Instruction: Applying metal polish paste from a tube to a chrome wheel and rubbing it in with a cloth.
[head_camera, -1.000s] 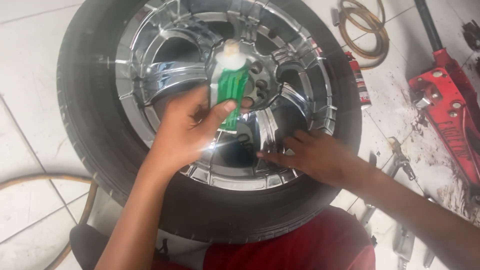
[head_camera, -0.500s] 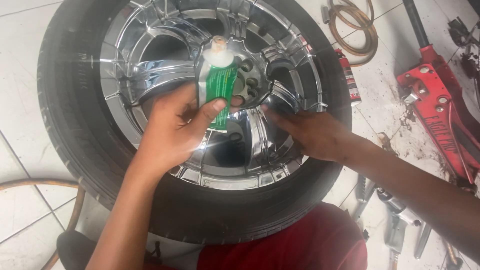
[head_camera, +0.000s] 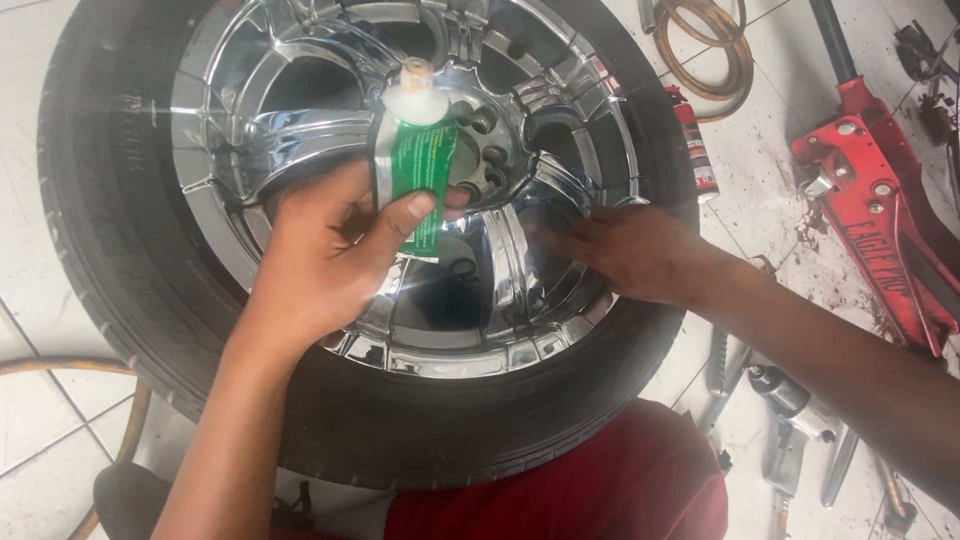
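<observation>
The left hand (head_camera: 320, 255) grips a green tube (head_camera: 415, 170) over the chrome wheel's (head_camera: 250, 130) hub, while the right hand (head_camera: 625, 250) lies open on a spoke at 3 o'clock; squeezing too hard could smear paste onto the chrome

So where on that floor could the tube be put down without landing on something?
Bare tile lies left of the tyre, bordered below by the hose. A smaller patch sits between the spray can and the red jack. Lower right is crowded with tools. The left hand holds the tube.
</observation>
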